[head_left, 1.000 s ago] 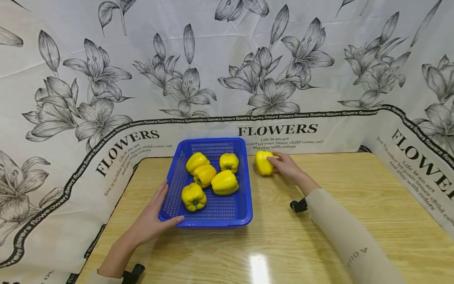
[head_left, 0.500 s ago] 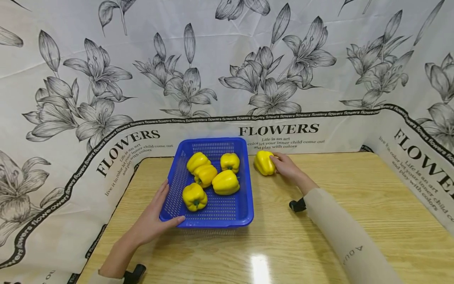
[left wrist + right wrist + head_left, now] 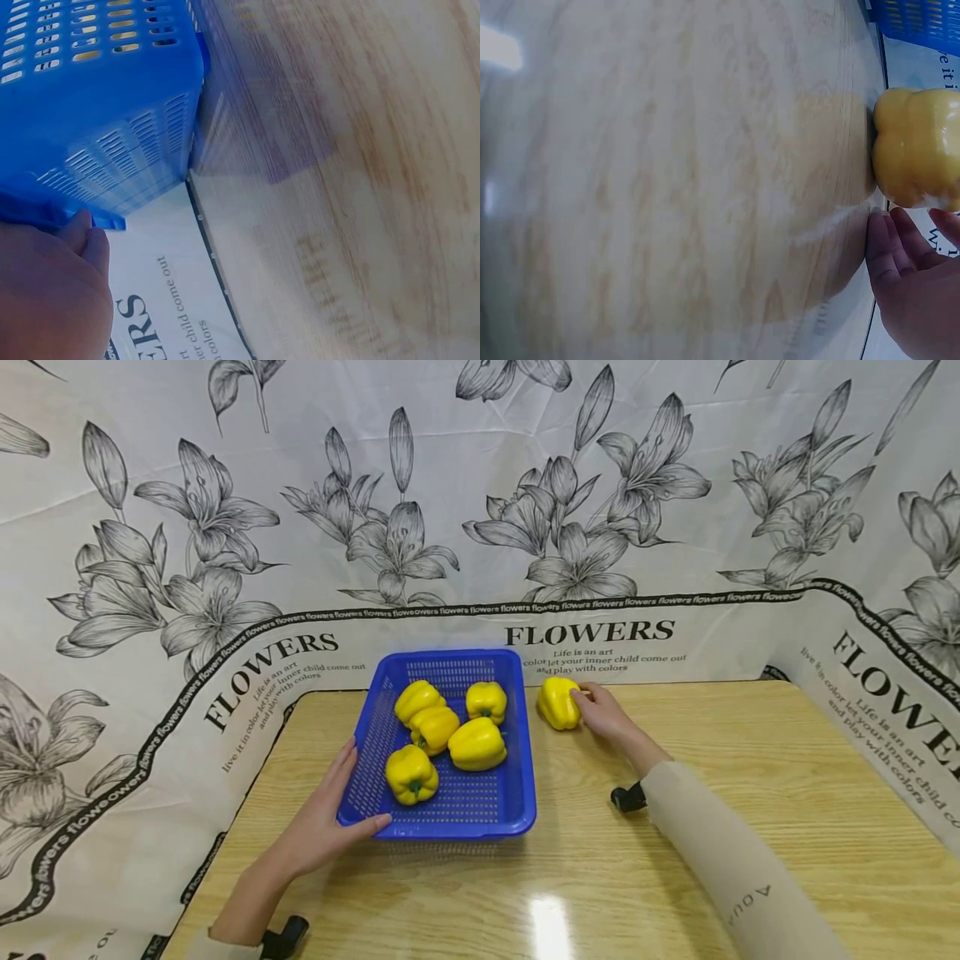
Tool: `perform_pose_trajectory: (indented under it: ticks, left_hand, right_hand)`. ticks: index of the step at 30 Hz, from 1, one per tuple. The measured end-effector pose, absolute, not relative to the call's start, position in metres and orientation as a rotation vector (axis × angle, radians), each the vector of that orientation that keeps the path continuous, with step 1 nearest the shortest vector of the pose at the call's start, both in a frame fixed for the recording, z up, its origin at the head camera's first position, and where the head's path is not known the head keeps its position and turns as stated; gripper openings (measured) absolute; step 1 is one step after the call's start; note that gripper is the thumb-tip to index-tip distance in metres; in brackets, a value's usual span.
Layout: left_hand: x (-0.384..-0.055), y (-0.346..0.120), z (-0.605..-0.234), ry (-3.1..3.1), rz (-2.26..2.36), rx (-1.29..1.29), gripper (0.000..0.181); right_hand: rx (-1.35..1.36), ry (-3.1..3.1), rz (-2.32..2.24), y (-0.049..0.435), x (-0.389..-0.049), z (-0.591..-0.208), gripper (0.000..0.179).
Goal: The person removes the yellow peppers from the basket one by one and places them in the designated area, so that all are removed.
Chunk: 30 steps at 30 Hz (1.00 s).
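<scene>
Item: one loose yellow pepper (image 3: 558, 703), sited on the bench (image 3: 600, 877) just right of the blue basket (image 3: 457, 831), level with the basket's far half. Handling, by judgement: light, firm-walled and smooth enough to slip; likely to bruise or dent if squeezed hard, supposing it is real produce. Recommended hold: thumb and fingers across the widest lobes, entering from the side away from the basket.

Right hand (image 3: 603, 714): at that side, fingers extended and slightly spread, tips against or just beside the skin; the wrist view cuts the pepper off at its border, so firm contact cannot be confirmed. Left hand (image 3: 322, 827): grips the basket's near-left corner, thumb over the near rim.

Appearance: glossy, even yellow, blocky, with deep grooves between lobes and bright highlights; no stem distinguishable. Five similar peppers (image 3: 477, 744) lie inside the basket.
</scene>
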<state>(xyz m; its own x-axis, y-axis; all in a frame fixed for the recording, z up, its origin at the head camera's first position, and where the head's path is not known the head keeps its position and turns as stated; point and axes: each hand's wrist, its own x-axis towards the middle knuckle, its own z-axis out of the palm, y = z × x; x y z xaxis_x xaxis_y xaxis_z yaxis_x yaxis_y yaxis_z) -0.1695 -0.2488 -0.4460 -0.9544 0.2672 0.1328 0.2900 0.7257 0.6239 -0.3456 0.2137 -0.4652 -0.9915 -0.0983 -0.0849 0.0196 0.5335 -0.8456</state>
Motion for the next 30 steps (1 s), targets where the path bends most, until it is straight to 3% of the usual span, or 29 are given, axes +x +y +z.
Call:
perform_pose_trajectory:
  ticks: [30]
  left_hand:
    - [-0.17, -0.248, -0.444, -2.9, -1.046, -0.466, 0.114]
  right_hand:
    - [-0.393, 2.832, -1.259, 0.227, -0.292, -0.415, 0.054]
